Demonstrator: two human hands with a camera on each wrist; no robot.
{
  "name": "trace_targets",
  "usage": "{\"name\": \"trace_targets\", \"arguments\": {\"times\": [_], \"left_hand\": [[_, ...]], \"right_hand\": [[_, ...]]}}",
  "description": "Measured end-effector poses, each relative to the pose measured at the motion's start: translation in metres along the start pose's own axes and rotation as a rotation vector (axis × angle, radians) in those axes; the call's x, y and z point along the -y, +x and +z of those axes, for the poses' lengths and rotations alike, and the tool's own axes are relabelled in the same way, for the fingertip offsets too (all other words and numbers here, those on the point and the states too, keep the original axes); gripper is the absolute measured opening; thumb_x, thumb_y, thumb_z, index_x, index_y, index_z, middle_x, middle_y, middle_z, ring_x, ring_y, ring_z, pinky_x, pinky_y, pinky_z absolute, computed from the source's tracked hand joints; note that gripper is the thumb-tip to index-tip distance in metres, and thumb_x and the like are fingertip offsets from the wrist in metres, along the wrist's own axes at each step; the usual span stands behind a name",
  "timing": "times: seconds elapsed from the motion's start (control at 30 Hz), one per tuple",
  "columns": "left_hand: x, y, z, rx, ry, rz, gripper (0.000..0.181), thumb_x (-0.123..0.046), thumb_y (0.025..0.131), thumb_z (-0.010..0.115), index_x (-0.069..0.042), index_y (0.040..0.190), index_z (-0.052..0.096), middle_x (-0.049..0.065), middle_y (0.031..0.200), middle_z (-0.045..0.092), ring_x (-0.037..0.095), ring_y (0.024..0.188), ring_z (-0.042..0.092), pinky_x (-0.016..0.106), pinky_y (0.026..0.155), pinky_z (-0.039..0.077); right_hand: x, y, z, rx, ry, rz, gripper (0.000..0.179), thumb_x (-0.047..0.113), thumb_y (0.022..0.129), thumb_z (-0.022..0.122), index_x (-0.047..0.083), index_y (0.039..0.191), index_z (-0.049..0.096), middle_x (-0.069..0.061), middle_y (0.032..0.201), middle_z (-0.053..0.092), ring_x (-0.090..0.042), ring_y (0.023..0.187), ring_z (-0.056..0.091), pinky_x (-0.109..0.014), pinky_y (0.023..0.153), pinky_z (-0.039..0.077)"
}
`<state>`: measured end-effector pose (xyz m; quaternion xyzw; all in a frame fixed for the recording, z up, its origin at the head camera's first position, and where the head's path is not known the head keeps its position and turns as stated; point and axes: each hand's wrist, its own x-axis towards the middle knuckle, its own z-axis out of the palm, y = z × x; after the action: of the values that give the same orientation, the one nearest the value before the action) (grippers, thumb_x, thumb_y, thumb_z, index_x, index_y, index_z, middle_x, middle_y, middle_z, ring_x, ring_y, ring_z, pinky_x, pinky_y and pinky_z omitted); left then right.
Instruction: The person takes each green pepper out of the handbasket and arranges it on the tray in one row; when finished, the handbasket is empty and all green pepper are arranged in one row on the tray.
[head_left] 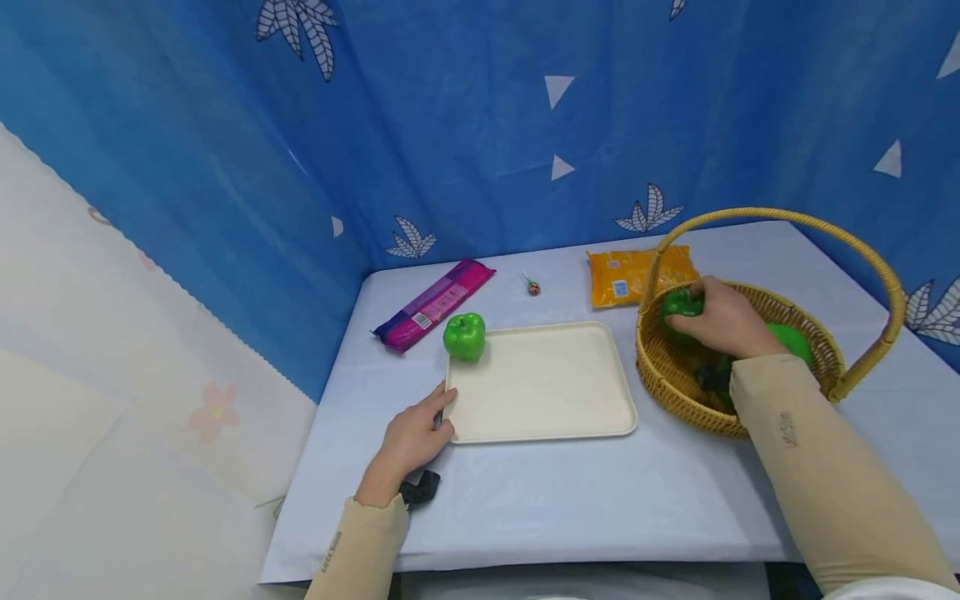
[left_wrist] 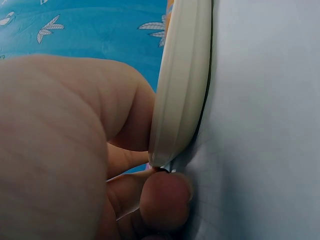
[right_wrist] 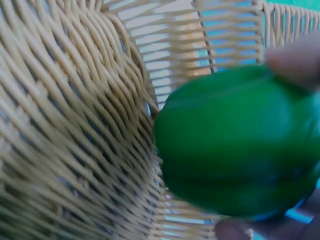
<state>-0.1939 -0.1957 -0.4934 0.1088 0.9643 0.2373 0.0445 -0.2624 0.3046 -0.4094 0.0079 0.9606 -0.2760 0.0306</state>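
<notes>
inside basket [head_left: 678, 400], right hand [head_left: 727, 323] grips pepper [head_left: 675, 306]; left hand [head_left: 412, 435] pinches edge of tray [head_left: 540, 383].

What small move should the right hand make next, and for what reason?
I would probably lift the green pepper straight up, above the rim of the basket. The right hand already grips it inside the wicker wall, and the left hand holds the edge of the tray, where bare surface shows.
</notes>
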Motion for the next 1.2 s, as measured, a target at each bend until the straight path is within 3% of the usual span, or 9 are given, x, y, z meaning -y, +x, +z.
{"name": "trace_targets", "arguments": {"times": [0.27,0.53,0.77,0.97,1.2], "left_hand": [[0.002,-0.002,0.000,-0.010,-0.015,0.017,0.060,-0.023,0.093,0.055,-0.020,0.152,0.053,-0.002,0.163,0.040,0.029,0.143,0.049,0.054,0.107,0.047],[0.001,-0.003,-0.001,-0.010,-0.013,0.021,0.060,-0.022,0.092,0.056,-0.018,0.152,0.053,-0.001,0.163,0.041,0.029,0.143,0.049,0.054,0.107,0.047],[0.001,-0.003,-0.002,-0.016,-0.003,0.027,0.061,-0.022,0.092,0.056,-0.017,0.152,0.054,0.000,0.163,0.041,0.030,0.142,0.050,0.055,0.105,0.048],[0.002,-0.005,-0.003,-0.021,0.001,0.033,0.061,-0.021,0.091,0.056,-0.016,0.152,0.054,0.001,0.163,0.041,0.032,0.141,0.051,0.056,0.105,0.048],[0.000,-0.002,-0.002,-0.012,-0.014,0.040,0.062,-0.023,0.091,0.055,-0.016,0.152,0.054,0.000,0.163,0.041,0.030,0.143,0.049,0.056,0.106,0.047]], "right_hand": [[0.004,-0.007,-0.020,-0.002,0.038,-0.033,0.079,0.046,0.092,0.072,-0.010,0.139,0.041,-0.034,0.121,0.054,-0.040,0.092,0.063,-0.043,0.064,0.055],[0.011,-0.017,-0.034,-0.039,0.011,-0.046,0.083,0.053,0.090,0.071,-0.008,0.138,0.042,-0.032,0.122,0.054,-0.043,0.099,0.060,-0.047,0.070,0.055],[0.050,-0.033,-0.038,-0.018,0.019,-0.116,0.086,0.061,0.088,0.070,-0.003,0.140,0.045,-0.029,0.125,0.056,-0.040,0.099,0.060,-0.048,0.073,0.055],[0.098,-0.036,-0.013,0.042,0.084,-0.222,0.073,0.052,0.088,0.075,0.003,0.137,0.051,-0.023,0.124,0.062,-0.035,0.102,0.062,-0.048,0.080,0.056],[0.139,-0.014,0.047,0.112,0.191,-0.401,0.054,0.035,0.086,0.082,0.008,0.127,0.059,-0.013,0.124,0.063,-0.030,0.104,0.060,-0.045,0.087,0.057]]}}
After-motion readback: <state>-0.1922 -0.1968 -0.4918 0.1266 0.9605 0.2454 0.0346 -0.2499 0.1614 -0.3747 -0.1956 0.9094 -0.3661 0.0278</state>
